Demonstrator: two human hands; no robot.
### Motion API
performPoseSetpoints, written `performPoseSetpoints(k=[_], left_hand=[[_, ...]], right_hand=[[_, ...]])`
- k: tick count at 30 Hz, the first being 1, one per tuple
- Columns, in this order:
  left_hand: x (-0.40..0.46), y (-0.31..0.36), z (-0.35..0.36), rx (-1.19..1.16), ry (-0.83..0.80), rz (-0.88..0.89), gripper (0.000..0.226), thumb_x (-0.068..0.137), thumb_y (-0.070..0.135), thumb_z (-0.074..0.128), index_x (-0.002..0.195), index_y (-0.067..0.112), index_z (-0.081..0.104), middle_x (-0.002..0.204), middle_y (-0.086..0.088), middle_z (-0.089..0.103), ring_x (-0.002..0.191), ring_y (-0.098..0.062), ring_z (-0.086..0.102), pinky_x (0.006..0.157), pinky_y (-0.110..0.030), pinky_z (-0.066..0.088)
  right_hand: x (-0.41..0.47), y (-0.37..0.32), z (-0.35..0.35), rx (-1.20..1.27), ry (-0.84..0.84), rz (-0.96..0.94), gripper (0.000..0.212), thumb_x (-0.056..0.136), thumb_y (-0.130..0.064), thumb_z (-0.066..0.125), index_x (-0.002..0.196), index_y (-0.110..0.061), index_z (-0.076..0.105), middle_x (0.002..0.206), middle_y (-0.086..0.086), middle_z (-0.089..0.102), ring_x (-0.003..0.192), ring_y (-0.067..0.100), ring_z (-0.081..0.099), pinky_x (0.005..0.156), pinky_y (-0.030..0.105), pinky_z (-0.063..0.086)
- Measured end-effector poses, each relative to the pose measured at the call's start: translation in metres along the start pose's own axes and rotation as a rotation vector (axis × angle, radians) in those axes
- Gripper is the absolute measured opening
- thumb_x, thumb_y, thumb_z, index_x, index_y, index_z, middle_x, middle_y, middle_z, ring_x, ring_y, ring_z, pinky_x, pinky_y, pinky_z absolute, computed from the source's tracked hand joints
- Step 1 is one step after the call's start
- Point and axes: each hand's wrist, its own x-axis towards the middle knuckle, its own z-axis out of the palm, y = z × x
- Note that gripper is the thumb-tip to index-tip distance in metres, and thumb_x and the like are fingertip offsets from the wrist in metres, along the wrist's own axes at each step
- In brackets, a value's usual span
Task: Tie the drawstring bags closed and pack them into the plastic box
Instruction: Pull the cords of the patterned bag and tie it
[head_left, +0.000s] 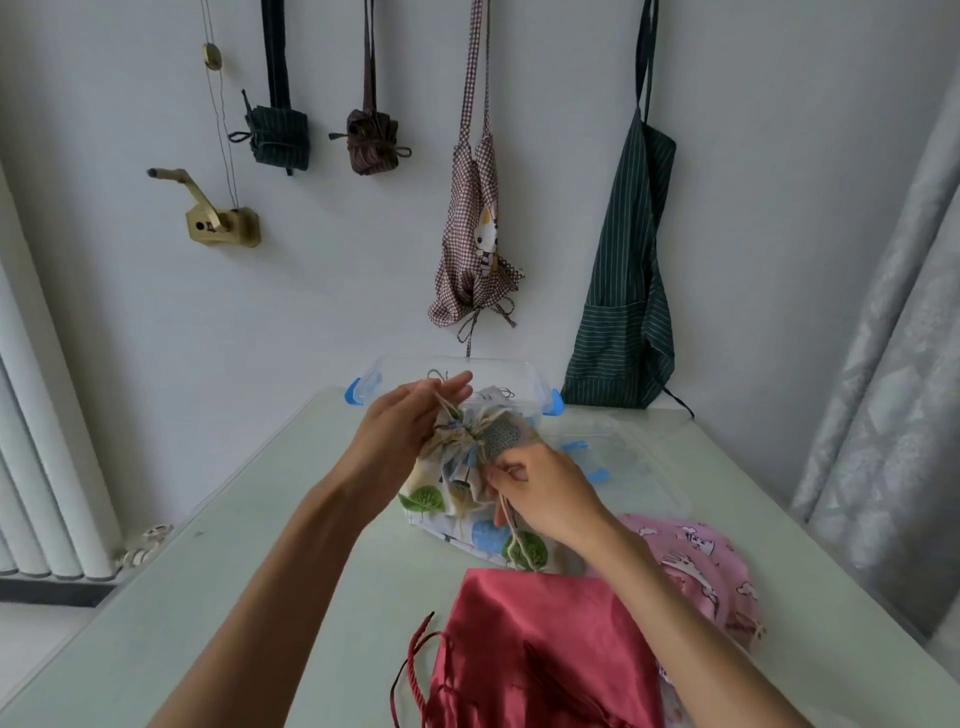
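Note:
A cream drawstring bag (447, 499) printed with green and blue trees stands on the pale green table (291, 561), its mouth gathered. My left hand (400, 426) pinches one end of the beige cord at the bag's upper left. My right hand (540, 493) pinches the other cord end at the bag's right, and a loop of cord hangs below it. Behind the bag sits the clear plastic box (524, 374) with blue latches, with at least one tied bag inside. A red satin drawstring bag (540, 654) lies open in front, and a pink patterned bag (701, 566) lies at the right.
The box's clear lid (628, 462) with blue clips lies on the table right of the box. Aprons and folded cloth pouches hang on the wall behind. A radiator stands at the left and a curtain at the right. The table ends at the wall.

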Motion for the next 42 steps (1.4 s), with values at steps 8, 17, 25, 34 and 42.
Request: performPoseSetpoints(k=[8,17,25,34,42], left_hand=[[0.001,-0.023,0.002,-0.003,-0.036,0.009,0.018,0.098,0.015,0.043,0.090,0.006,0.056,0.087,-0.001,0.074,0.075,-0.010,0.068,0.067,-0.023,0.056],[0.001,-0.049,-0.022,0.534,-0.263,-0.216,0.023,0.080,0.033,0.071,0.083,0.010,0.077,0.071,-0.004,0.059,0.068,-0.013,0.049,0.064,-0.020,0.035],[0.008,-0.071,-0.002,0.671,-0.427,-0.247,0.024,0.092,0.019,0.057,0.083,0.000,0.068,0.075,-0.002,0.061,0.069,-0.011,0.052,0.070,-0.018,0.041],[0.027,-0.079,-0.016,0.706,-0.340,-0.137,0.036,0.097,0.036,0.047,0.074,0.036,0.074,0.084,-0.013,0.058,0.088,-0.022,0.053,0.079,-0.041,0.042],[0.024,-0.079,-0.038,0.599,-0.302,-0.191,0.071,0.085,0.061,0.053,0.093,-0.008,0.064,0.083,-0.001,0.063,0.079,-0.018,0.047,0.077,-0.038,0.038]], right_hand=[[0.005,0.005,-0.009,0.110,-0.343,0.052,0.030,0.092,-0.033,0.057,0.067,-0.019,0.067,0.050,-0.005,0.062,0.039,0.000,0.050,0.051,0.015,0.045],[-0.008,0.026,-0.055,0.405,-0.412,0.098,0.037,0.081,-0.047,0.059,0.061,-0.016,0.064,0.048,-0.002,0.051,0.036,0.002,0.032,0.046,0.014,0.027],[0.026,0.021,-0.024,0.328,-0.067,0.151,0.040,0.089,-0.045,0.057,0.060,-0.018,0.052,0.060,-0.002,0.045,0.057,0.011,0.040,0.062,0.023,0.038],[0.112,0.009,0.010,0.007,-0.087,-0.058,0.022,0.093,-0.029,0.053,0.113,-0.023,0.058,0.129,0.001,0.052,0.111,0.017,0.052,0.094,0.033,0.043],[0.050,0.053,0.015,0.261,-0.333,0.010,0.038,0.087,0.005,0.052,0.110,-0.024,0.060,0.103,-0.010,0.064,0.091,0.009,0.060,0.080,0.016,0.047]])
